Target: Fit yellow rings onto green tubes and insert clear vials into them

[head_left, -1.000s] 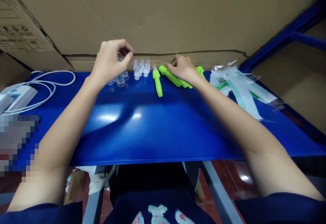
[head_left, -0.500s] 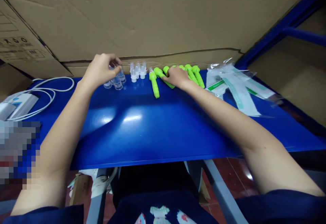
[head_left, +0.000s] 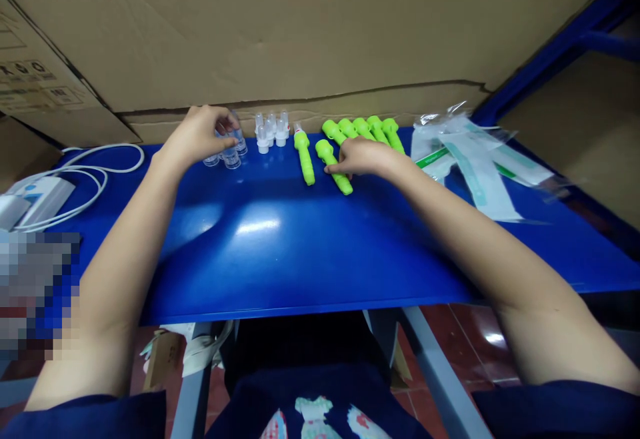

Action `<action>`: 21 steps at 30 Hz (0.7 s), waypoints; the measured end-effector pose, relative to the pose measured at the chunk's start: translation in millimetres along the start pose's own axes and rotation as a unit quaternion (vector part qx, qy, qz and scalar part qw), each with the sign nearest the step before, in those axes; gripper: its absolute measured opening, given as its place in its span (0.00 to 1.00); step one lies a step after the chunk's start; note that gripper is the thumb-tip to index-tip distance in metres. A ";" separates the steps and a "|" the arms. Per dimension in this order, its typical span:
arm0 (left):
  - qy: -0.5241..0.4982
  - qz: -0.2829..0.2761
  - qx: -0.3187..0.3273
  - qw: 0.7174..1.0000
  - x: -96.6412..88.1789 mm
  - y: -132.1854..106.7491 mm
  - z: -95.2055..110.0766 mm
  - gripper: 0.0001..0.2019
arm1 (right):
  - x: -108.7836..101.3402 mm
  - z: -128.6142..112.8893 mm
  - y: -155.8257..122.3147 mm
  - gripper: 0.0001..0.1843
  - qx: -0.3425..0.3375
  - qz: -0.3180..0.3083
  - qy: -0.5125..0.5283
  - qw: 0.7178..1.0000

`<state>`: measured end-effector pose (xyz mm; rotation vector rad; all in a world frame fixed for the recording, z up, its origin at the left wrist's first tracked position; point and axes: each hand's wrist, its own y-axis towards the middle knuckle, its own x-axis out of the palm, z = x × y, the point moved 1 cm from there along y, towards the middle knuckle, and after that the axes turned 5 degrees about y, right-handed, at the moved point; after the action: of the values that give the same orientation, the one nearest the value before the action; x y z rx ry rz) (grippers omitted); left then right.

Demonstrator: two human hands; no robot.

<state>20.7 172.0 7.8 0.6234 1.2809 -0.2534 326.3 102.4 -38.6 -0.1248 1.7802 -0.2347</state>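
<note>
At the back left, my left hand (head_left: 200, 138) curls its thumb and fingers around the upper part of a clear plastic vial; the fingers partly hide it. Other clear vials (head_left: 231, 157) stand close below and beside that hand. My right hand (head_left: 367, 157) grips a lime-green, torch-shaped plastic handle (head_left: 327, 152), its wide round head pointing away from me. Left of it lies another green handle (head_left: 305, 159) with a clear tip at its head. Several more green handles (head_left: 376, 129) lie in a row behind my right hand.
Small white-based clear caps (head_left: 263, 140) stand in a group between the vials and the handles. Clear and white packets (head_left: 475, 182) lie on the right of the blue table (head_left: 260, 259). A white cable (head_left: 95, 171) and box sit at the left. Cardboard (head_left: 300, 32) stands behind.
My right hand has drawn one green handle out of the row toward me, apart from the others. My left hand stays at the vials.
</note>
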 end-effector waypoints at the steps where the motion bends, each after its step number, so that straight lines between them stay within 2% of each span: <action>1: 0.002 0.000 0.003 1.000 0.9 0.1 -0.5 0.13 | -1.2 -0.2 2.0 0.18 0.001 -0.026 0.002 1.000; 4: 0.004 -0.003 0.003 1.000 3.6 0.2 -3.0 0.14 | -2.1 0.0 15.9 0.20 0.005 -0.068 0.017 0.998; 9: 0.036 -0.009 0.005 0.999 5.5 1.6 -9.3 0.15 | 3.6 -0.2 35.7 0.22 -0.003 -0.020 0.009 1.000; 12: 0.055 -0.042 0.007 0.998 5.9 2.9 -11.5 0.16 | 2.2 -5.2 29.9 0.20 0.015 -0.020 0.015 1.000; 15: 0.049 -0.074 -0.008 0.996 6.0 3.9 -11.0 0.18 | -4.0 -10.8 19.0 0.21 0.031 -0.060 -0.005 0.998; 19: 0.080 -0.093 -0.040 0.992 0.5 3.3 -3.6 0.18 | -10.8 -11.1 13.9 0.26 0.038 -0.098 -0.027 0.994; 21: 0.118 -0.128 -0.056 0.983 -5.1 1.5 2.9 0.17 | -11.6 -8.9 14.5 0.25 0.044 -0.114 -0.011 0.992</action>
<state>22.4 170.7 13.4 0.3987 1.5956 -0.3240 320.8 119.7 -29.0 -0.2675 1.7300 -0.4746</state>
